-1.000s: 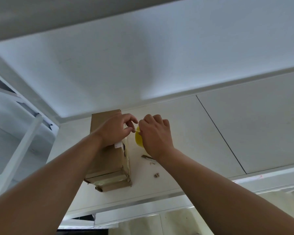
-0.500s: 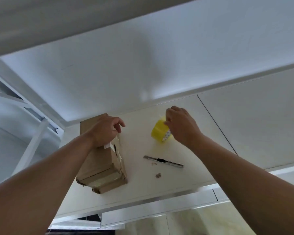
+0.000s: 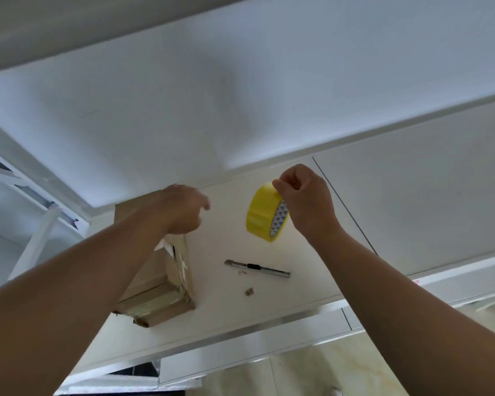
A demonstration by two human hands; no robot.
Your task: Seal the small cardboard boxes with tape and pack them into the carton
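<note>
Cardboard box [image 3: 160, 281] lay under the blurred left hand [image 3: 183, 208], grip unreadable; right of the box, the right hand [image 3: 306, 201] pinched a yellow tape roll [image 3: 262, 214].

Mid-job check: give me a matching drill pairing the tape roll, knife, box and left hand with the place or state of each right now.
Column one:
1. tape roll
2. knife
3. box
4. left hand

Column two:
A. silver and black, lying flat on the table
B. blurred, over the box's far end
C. yellow, gripped by the right hand
D. brown, taped at its near end

Pairs: 1-C; 2-A; 3-D; 4-B.
</note>
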